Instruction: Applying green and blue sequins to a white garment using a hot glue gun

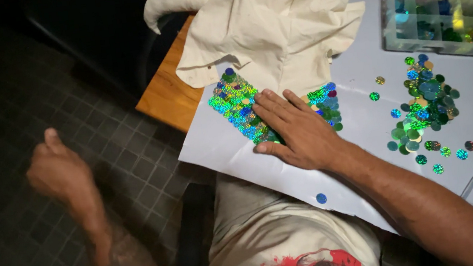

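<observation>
Right hand [296, 131] flat, fingers spread (palm down); left hand [59, 170] loosely curled, raised aside.

i see the sequin patch [238, 110] as glossy holographic foil, glinting green, blue and gold, fixed on cream cloth [271, 20] that looks matt, soft and creased. my right hand [296, 131] lies flat on that foil. the loose sequins [426, 107] show the same mirror-bright finish. the white sheet [362, 129] under them looks like smooth matt paper or card. the counter [169, 96] edge is bare wood, satin brown. the compartment box [443, 5] is clear glossy plastic.
</observation>
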